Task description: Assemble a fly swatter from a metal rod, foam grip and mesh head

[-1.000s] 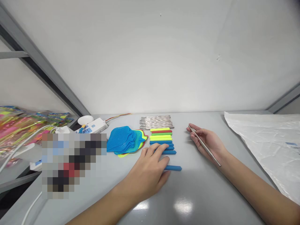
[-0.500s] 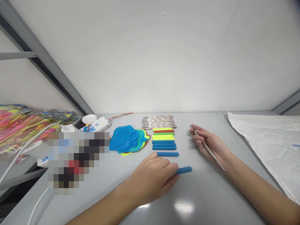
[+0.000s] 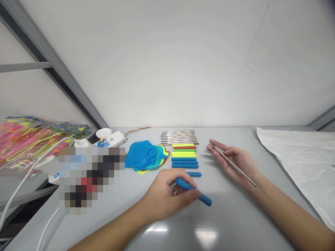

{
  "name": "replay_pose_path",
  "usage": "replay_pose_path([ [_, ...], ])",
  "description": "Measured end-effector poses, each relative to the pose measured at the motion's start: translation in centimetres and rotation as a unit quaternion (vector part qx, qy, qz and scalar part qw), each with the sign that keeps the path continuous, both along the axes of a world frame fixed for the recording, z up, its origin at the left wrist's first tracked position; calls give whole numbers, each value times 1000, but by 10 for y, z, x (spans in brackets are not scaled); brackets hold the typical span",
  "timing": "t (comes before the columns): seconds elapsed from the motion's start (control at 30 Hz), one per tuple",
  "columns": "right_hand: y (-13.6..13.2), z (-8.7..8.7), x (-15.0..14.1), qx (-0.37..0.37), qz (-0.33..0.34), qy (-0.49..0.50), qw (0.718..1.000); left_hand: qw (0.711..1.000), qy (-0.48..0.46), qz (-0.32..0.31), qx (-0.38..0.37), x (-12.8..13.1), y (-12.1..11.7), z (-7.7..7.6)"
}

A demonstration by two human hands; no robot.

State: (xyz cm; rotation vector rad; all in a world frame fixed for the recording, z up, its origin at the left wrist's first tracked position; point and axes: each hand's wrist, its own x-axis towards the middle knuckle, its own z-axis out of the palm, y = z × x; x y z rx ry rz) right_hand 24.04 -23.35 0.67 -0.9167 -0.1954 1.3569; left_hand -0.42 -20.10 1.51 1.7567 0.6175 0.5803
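One grey table [image 3: 235, 223] spreads beneath two separated hands: the right hand [image 3: 239, 160] palm-up, loosely holding a metal rod [image 3: 234, 165] along its fingers and palm, the left hand [image 3: 162, 195] curled inward. Left of that rod, pinched by the left thumb and fingers, a blue tube [image 3: 206, 199] slants nearly parallel, far-left to near-right.

A pale wall [image 3: 199, 76] rises behind the glossy grey table [image 3: 230, 219], framed by grey metal posts; light glints on the tabletop.
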Motion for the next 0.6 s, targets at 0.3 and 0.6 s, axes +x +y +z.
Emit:
replay_pose_path([
  [0.3, -6, 14, -6, -35, 34, -21, 999, 993, 48, -29, -100, 1, 7, 2],
  [0.6, -2, -2, -5, 12, -83, -58, 995, 985, 144, -96, -4, 3, 4, -3],
])
